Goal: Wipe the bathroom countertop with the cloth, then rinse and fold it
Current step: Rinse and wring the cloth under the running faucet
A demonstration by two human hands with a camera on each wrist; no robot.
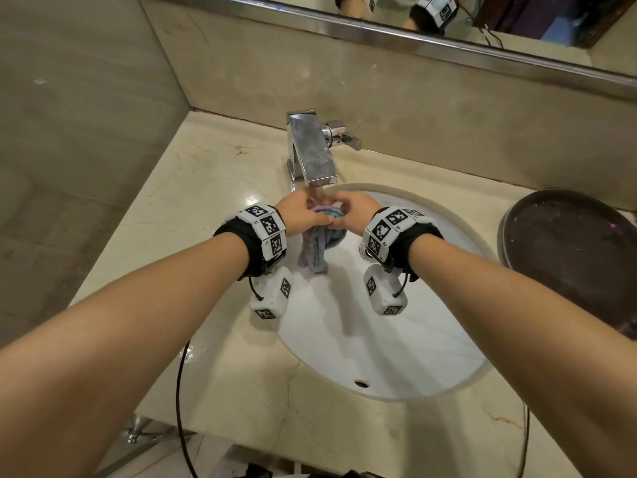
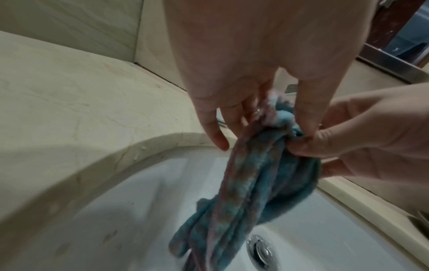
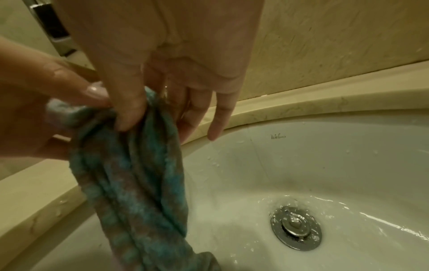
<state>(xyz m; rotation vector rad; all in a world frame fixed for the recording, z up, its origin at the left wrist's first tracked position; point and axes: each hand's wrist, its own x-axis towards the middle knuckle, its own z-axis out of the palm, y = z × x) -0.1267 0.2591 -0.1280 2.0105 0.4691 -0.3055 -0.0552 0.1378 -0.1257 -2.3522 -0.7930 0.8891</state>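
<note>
**Cloth held under the running tap**

Bare forearms reach in from the near edge, each wrist strapped with a black band and white marker blocks. Below them the marble desk [image 1: 220,391] wraps the oval white sink [image 1: 396,357], leaving a narrow strip in front and a wider stretch on the left up to the corner walls. On the right, a dark round tray [image 1: 568,257] sits just beside the sink rim.

Over the far half of the basin the left hand [image 1: 300,210] and right hand [image 1: 355,210] meet, both pinching the top of the cloth [image 1: 315,251] between thumb and fingers. It is teal with pinkish streaks, bunched into long wet folds, hanging down into the bowl near the metal drain [image 3: 296,227]. Water falls onto it from the square chrome faucet [image 1: 310,150]. Behind runs the mirror's metal edge [image 1: 413,37].
</note>
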